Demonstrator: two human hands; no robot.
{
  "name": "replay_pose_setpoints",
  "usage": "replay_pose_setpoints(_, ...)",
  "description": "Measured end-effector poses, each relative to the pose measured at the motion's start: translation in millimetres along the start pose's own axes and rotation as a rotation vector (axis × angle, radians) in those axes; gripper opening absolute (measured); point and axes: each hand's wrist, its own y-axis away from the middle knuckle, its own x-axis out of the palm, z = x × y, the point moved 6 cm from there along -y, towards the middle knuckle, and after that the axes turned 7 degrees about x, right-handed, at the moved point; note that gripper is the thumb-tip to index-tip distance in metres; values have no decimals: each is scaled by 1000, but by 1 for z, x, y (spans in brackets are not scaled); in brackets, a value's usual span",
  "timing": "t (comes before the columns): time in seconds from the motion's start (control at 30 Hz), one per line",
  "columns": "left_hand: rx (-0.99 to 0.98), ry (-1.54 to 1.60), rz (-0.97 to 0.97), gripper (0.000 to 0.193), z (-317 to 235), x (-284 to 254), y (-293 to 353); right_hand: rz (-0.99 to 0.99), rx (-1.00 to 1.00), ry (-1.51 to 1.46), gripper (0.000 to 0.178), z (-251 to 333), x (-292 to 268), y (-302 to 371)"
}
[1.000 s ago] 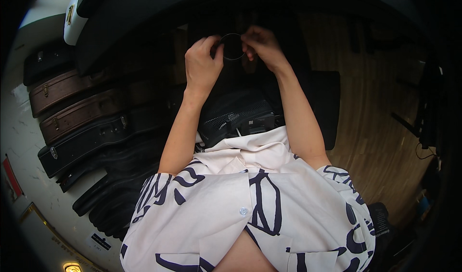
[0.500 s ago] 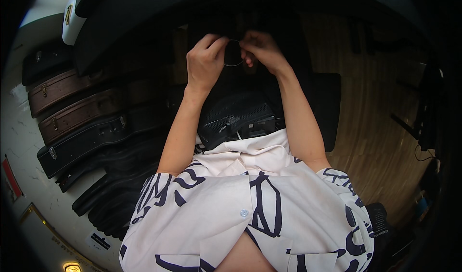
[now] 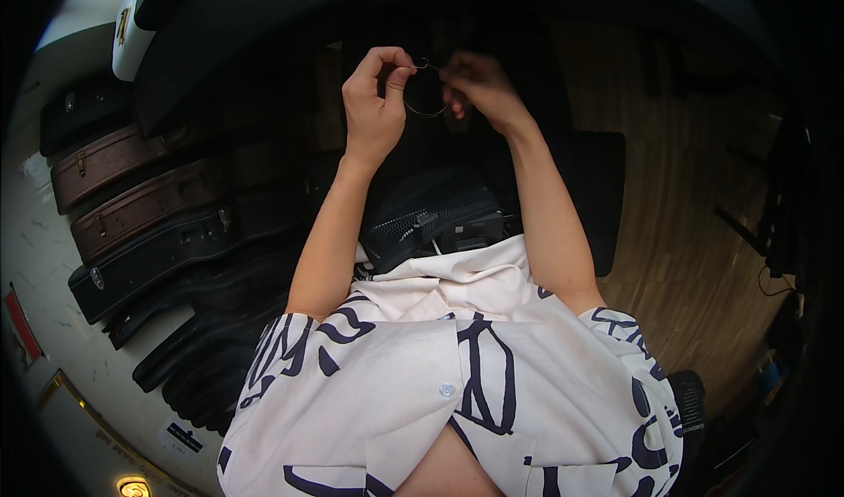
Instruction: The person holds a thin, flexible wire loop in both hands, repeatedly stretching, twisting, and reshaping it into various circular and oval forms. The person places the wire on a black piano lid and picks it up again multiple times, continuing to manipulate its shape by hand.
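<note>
A thin, shiny coil of wire [image 3: 425, 114], much like an instrument string, hangs as a ring between my two hands. My left hand [image 3: 374, 101] pinches it between thumb and fingertips on one side, where a small curled piece sticks out at the top. On the opposite side, the fingers of my right hand [image 3: 485, 91] close on the wire; they are dim and slightly smeared. Both hands are raised well ahead of me over a dark area. Below them, close to my lap, lies a black mesh-textured object [image 3: 431, 220].
Several hard instrument cases stand in a row at the left, including a brown case [image 3: 132, 202] and a black case [image 3: 167, 246]. Soft black bags [image 3: 202, 356] lie nearer. A wooden floor [image 3: 677, 259] stretches along the right, with a dark stand [image 3: 738, 230] and cable beyond.
My left hand has shifted slightly up, its fingers rising and parting more from the palm. A small curled bit of wire now shows at the top of the ring.
</note>
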Motion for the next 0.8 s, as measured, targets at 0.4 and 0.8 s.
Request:
replay_pose_setpoints(0.4, -290, -124, -60, 8, 26, -34, 8, -52, -161, -186, 17, 3, -7, -1)
replay_pose_setpoints(0.8, -386, -351, 398, 11, -15, -45, -4, -87, -174, -97, 10, 15, -14, 8)
